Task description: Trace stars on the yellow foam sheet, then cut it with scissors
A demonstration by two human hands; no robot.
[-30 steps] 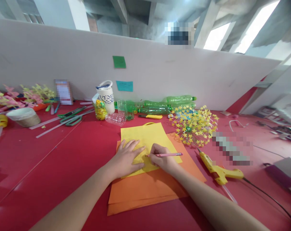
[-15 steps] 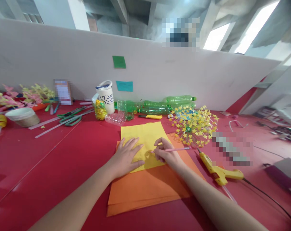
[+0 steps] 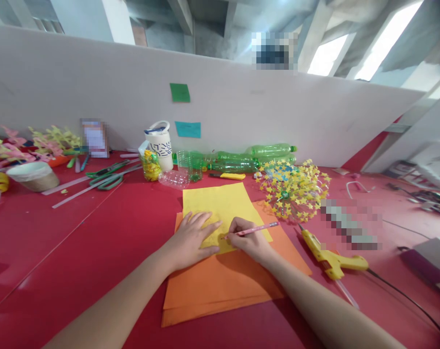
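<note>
Right hand (image 3: 248, 238) gripping pencil (image 3: 265, 227), left hand (image 3: 191, 241) spread flat, yellow paper (image 3: 218, 201) under both

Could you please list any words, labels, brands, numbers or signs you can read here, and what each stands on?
No text is readable.
White tumbler: dark markings, not legible as words.
Teal note: faint marks, too blurred.
Upright phone-like screen: pixelated.
Pink pencil: any print too small.
</note>
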